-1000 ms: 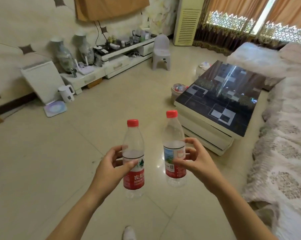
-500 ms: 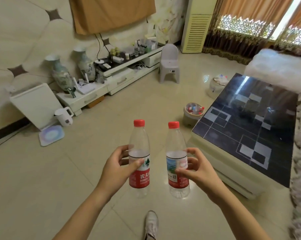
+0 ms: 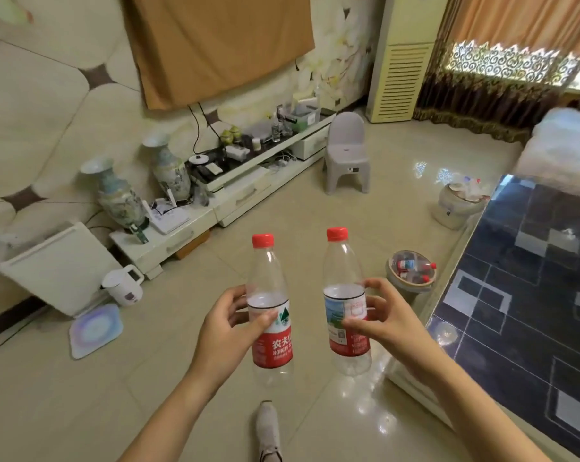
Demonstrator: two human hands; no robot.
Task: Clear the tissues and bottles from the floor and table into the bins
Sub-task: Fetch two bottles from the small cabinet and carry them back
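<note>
Holding two clear plastic water bottles upright over the tiled floor [image 3: 65, 411], one per hand. Left hand [image 3: 227, 331] wrapped around left bottle [image 3: 271, 315] at the label top, thumb across the front, fingers behind; red cap, red label with white lettering. Right hand [image 3: 382, 325] pinching right bottle [image 3: 347, 305] at label height, thumb in front, fingertips curled on the far side; red cap, blue-and-red label. Both bottles look near empty, side by side, not touching. Near bin [image 3: 412, 291] on floor just beyond right hand, beside the corner of the dark glass coffee table [image 3: 532, 295], already with red-capped bottles inside. Far bin [image 3: 455, 208] further back along the table edge, holding white crumpled stuff, contents unclear. Grey plastic stool [image 3: 347, 151] behind. White kettle [image 3: 123, 285] at left by low TV cabinet [image 3: 188, 235]. Shoe [image 3: 268, 431] at bottom centre.
</note>
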